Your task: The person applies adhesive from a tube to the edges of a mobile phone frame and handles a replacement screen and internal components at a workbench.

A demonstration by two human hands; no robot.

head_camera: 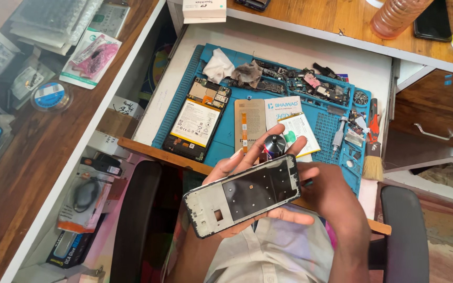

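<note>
The blue repair mat [221,152] covers the white surface [268,44]. On the mat's left part lies an opened phone [197,123], battery up. Just below the mat's near edge, the left hand [247,167] cradles a bare phone frame [242,195] from underneath, fingers closed around it. The right hand [331,194] grips the frame's right end. A brush [373,157] rests at the mat's right edge.

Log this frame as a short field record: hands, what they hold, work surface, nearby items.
left hand: under the phone frame, supporting it
right hand: at the frame's right end, pinching a small dark round-topped item
surface: blue repair mat
on mat: opened phone with battery exposed, white cloth, loose parts, brush
</note>
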